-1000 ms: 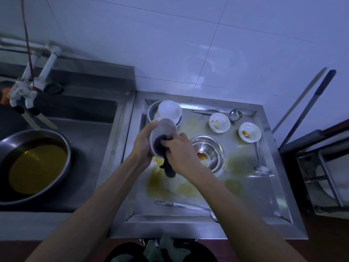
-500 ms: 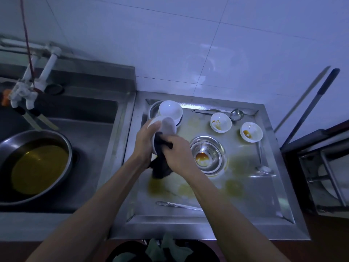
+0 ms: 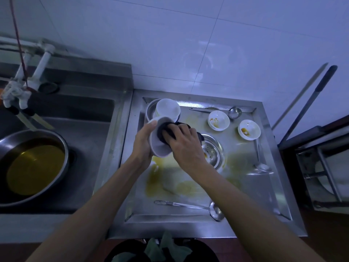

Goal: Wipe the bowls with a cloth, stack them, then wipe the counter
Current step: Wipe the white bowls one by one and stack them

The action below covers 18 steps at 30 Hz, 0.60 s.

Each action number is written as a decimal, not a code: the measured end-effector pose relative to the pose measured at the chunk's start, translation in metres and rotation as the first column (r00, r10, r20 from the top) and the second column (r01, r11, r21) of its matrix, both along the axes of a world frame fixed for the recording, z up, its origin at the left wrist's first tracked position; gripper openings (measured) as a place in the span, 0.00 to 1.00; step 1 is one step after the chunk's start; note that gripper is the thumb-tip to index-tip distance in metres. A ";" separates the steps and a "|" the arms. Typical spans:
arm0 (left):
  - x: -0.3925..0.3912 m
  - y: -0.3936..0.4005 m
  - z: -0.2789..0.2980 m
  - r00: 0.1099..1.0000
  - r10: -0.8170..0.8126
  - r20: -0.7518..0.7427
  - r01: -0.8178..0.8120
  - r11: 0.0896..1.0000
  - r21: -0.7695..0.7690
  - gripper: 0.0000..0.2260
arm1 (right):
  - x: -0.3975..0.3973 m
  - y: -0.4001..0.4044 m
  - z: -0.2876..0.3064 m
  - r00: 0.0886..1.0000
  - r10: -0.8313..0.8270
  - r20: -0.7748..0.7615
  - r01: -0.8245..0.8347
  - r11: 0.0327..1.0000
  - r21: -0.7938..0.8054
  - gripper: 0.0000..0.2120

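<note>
the steel counter (image 3: 243, 188) is a shallow tray with raised rims on all four sides, its surface smeared with yellow residue (image 3: 162, 178) at centre-left. to its left lies a sink (image 3: 90, 148) holding a large metal basin (image 3: 34, 167) of yellow liquid. at the counter's far-left corner a stack of white bowls (image 3: 168, 108) sits in a metal bowl (image 3: 151, 110). a metal strainer bowl (image 3: 213, 154) rests near the middle, partly hidden by the right hand. two soiled white bowls stand upright along the far edge: one (image 3: 218, 120) beside a ladle (image 3: 234, 112), the other (image 3: 249, 129) further right. a second ladle (image 3: 261, 159) lies along the right side and a third (image 3: 188, 206) lies parallel to the near rim. the held bowl (image 3: 157, 142) is above the counter's left part, tipped on its side, mouth facing right toward the right hand. the left hand (image 3: 142, 142) grips its outer wall, fingers curled around the rim. the right hand (image 3: 185, 146) presses a dark cloth (image 3: 166, 131) into the bowl's mouth, fingers curled on the cloth. open surface remains at the near-right of the counter.
</note>
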<state>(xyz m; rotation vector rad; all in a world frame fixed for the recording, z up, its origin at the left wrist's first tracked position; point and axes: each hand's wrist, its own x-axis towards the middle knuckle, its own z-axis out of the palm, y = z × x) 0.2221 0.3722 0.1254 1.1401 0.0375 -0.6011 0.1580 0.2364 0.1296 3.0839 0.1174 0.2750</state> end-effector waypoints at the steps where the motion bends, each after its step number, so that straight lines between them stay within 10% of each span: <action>1: 0.000 -0.001 0.000 1.000 -0.005 0.010 0.005 1.000 -0.001 0.25 | 0.002 0.003 0.002 0.999 -0.051 -0.002 0.051 0.999 0.020 0.22; 7: 0.000 0.003 -0.012 0.989 0.122 -0.084 -0.116 0.991 0.073 0.31 | -0.008 0.024 0.009 0.942 0.052 -0.333 0.133 0.849 0.511 0.20; 11: -0.012 0.006 -0.014 0.948 0.038 -0.315 -0.062 0.996 -0.068 0.30 | -0.011 0.030 0.013 0.976 0.095 -0.195 0.092 0.635 0.767 0.17; 18: -0.017 0.003 -0.011 0.969 -0.054 -0.240 0.003 0.978 -0.208 0.27 | 0.005 0.026 0.000 0.982 -0.143 0.125 0.094 0.939 0.332 0.15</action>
